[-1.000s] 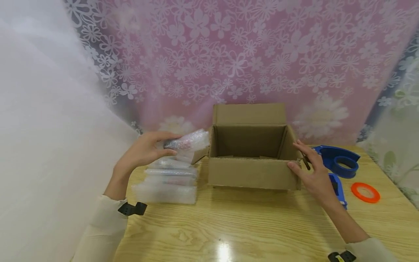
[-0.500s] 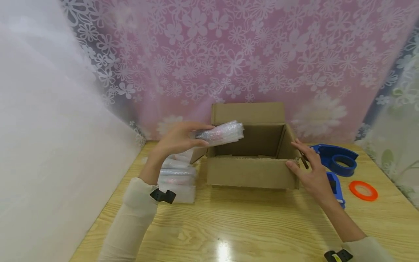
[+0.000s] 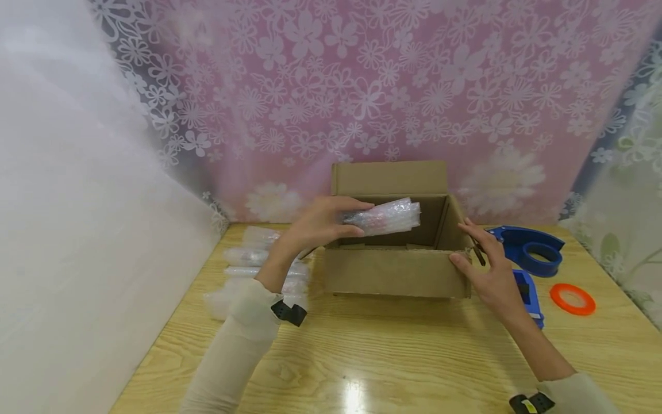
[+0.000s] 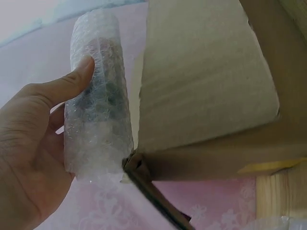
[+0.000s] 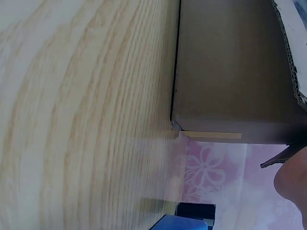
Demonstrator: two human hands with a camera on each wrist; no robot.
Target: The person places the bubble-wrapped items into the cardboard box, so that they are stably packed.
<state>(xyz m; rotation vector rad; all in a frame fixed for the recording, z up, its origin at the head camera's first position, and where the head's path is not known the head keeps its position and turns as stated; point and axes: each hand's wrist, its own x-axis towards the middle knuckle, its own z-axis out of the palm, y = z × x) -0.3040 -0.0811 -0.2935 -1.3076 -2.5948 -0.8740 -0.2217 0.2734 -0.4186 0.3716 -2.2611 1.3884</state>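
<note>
My left hand (image 3: pixel 320 224) grips one end of a bubble-wrapped bundle (image 3: pixel 385 218), clear outside with dark and pinkish contents. It is over the opening of a brown cardboard box (image 3: pixel 393 273), tilted slightly up to the right. In the left wrist view, the thumb lies along the bubble wrap (image 4: pixel 98 115), beside a raised box flap (image 4: pixel 206 72). My right hand (image 3: pixel 491 276) holds the box's front right corner, thumb on the front wall and fingers at the right side. Only part of that hand shows at the edge of the right wrist view.
Several bubble-wrapped packets (image 3: pixel 245 257) lie in a row left of the box. At right are a blue tape dispenser (image 3: pixel 540 259), another blue object (image 3: pixel 527 296) partly behind the right hand, and an orange ring (image 3: pixel 572 299). A floral curtain (image 3: pixel 393 103) hangs behind.
My left hand has carried the wrapped bundle rightward, from beside the box to over its opening. The right hand has stayed at the box corner.
</note>
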